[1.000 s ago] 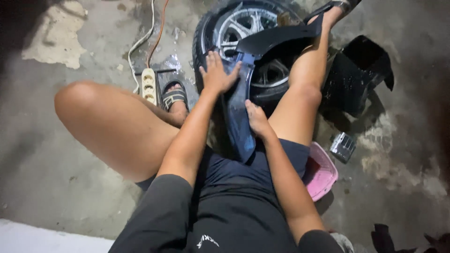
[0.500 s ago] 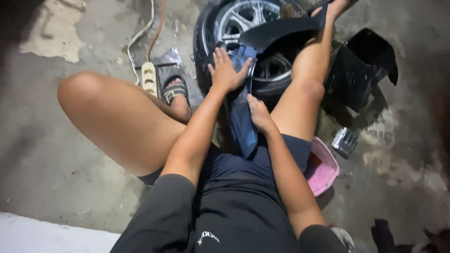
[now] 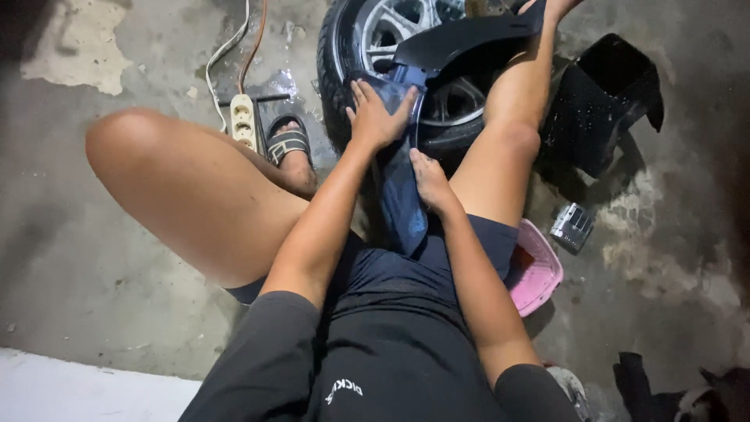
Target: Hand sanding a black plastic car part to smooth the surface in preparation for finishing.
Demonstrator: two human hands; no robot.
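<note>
I sit on a concrete floor with a long dark blue plastic panel [image 3: 400,195] standing between my legs. Its upper end joins a black curved fender piece [image 3: 469,39] that leans on a car wheel [image 3: 391,31]. My left hand [image 3: 376,117] lies flat on the panel's upper part, fingers spread. Lower down, my right hand [image 3: 428,180] grips the panel's right edge. My right leg rests up against the tyre.
A white power strip [image 3: 243,119] with cables lies at the upper left near my sandalled foot [image 3: 287,144]. A black plastic part [image 3: 601,101] lies at the right, a small metal ridged piece [image 3: 572,227] below it, and a pink basin [image 3: 537,270] by my right thigh.
The view has shifted a little. My left hand has slid slightly along the top of the blue panel; my right hand stays on its edge.
</note>
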